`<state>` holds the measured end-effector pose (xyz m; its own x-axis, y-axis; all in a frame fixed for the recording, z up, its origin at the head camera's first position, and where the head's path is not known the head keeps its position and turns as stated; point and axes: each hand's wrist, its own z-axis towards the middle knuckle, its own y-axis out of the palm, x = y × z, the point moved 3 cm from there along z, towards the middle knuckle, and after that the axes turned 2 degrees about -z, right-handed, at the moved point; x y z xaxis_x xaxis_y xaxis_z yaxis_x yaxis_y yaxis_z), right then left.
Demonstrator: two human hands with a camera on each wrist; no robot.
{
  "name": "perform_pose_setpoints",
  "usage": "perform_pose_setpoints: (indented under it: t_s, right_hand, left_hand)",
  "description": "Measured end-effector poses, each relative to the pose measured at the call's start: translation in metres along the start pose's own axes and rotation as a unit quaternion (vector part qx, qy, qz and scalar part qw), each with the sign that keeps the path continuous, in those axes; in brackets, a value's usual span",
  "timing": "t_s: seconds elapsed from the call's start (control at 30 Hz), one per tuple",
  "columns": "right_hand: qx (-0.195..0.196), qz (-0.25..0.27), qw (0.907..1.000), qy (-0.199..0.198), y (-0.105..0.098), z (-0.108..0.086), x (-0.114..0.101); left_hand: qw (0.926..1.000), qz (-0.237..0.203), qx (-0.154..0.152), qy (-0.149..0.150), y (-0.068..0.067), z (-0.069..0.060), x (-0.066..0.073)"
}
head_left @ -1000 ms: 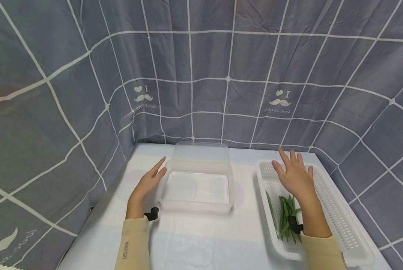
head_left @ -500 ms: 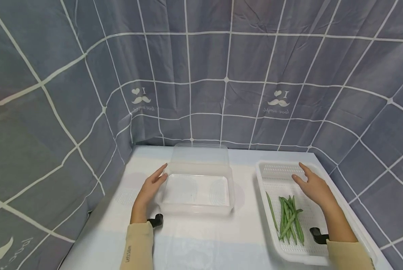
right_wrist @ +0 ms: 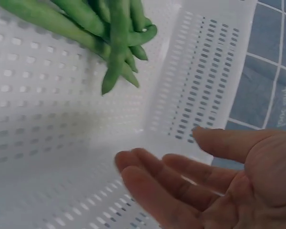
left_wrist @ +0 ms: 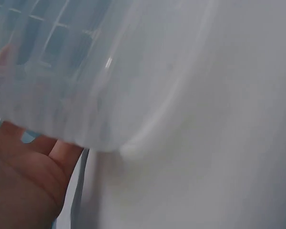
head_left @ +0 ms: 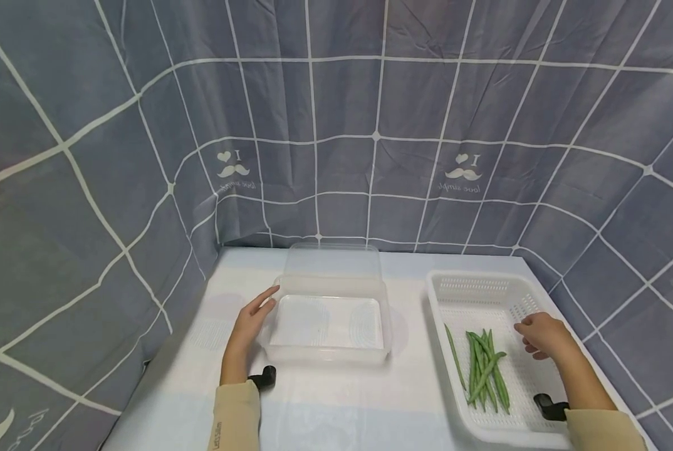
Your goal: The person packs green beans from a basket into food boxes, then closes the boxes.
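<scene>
My left hand (head_left: 252, 318) touches the left side of a clear plastic container (head_left: 329, 354) with its fingers along the wall; the left wrist view shows the hand (left_wrist: 33, 171) against the clear wall (left_wrist: 100, 109). Over the right part of a white perforated basket (head_left: 445, 376), my right hand (head_left: 546, 336) holds nothing, its fingers loosely bent. Several green beans (head_left: 485, 373) lie in the basket to the left of that hand. In the right wrist view the hand (right_wrist: 209, 176) is apart from the beans (right_wrist: 117, 43), with thumb and fingers spread.
Behind the container lies a clear lid (head_left: 333, 258). Both containers stand on a pale patterned tabletop (head_left: 336, 407). A grey checked curtain (head_left: 344, 163) surrounds the table at the back and sides.
My right hand has moved right and towards me, off the beans, and its fingers have bent from spread to loosely curled. My left hand has shifted slightly and stays at the container.
</scene>
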<state>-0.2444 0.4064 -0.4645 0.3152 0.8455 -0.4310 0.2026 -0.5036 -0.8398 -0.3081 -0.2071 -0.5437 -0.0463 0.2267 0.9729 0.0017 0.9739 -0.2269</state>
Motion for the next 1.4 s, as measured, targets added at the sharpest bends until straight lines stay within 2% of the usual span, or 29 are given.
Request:
perform_pose_setpoints:
  t_s: [0.37,0.5,0.77,0.87,1.17,1.4]
  right_hand:
    - [-0.072,0.012,0.9973,0.004,0.018,0.004,0.007]
    - [-0.088,0.017,0.9960,-0.007,0.025,0.004,0.005]
    - [-0.101,0.039,0.9938,-0.024,0.035,0.004,-0.004]
    - [-0.106,0.055,0.9924,-0.030,0.039,0.006,-0.007]
    - [-0.077,0.068,0.9936,-0.048,0.043,0.010,-0.012]
    - [-0.091,0.130,0.9861,-0.049,0.042,0.011,-0.014]
  left_hand:
    - [0.9995,-0.029,0.011,0.007,-0.001,-0.002,-0.008]
    - [0.9994,-0.031,0.013,-0.002,-0.001,-0.002,-0.008]
    - [0.9992,-0.030,0.013,-0.021,0.000,0.000,-0.008]
    - [0.9995,-0.026,0.014,-0.015,0.000,0.000,-0.007]
    - [0.9994,-0.034,0.006,0.003,-0.001,-0.001,-0.007]
    - [0.9993,-0.034,0.011,0.009,-0.001,-0.001,-0.008]
